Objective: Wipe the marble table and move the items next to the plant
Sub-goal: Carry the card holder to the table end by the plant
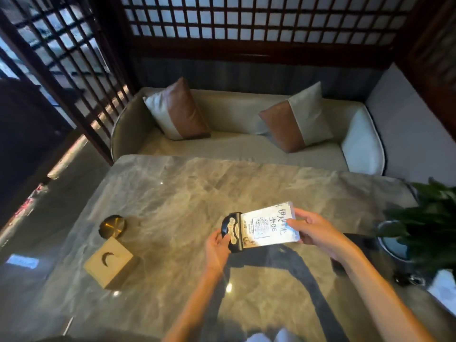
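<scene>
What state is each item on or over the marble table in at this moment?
Sign card: lifted off the table, held by both hands.
Left hand: gripping the card's black base.
Right hand: gripping the card's panel.
Brass dish: resting on the marble table.
Wooden box: resting beside the dish.
Plant: at right edge.

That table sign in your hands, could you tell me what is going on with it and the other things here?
A person holds the table sign above the marble table with both hands: the left hand grips its dark base, the right hand the card end, towards the plant at the table's right edge. The beige box with a crescent mark and the round brass dish sit together on the left side. No cloth is visible.
</scene>
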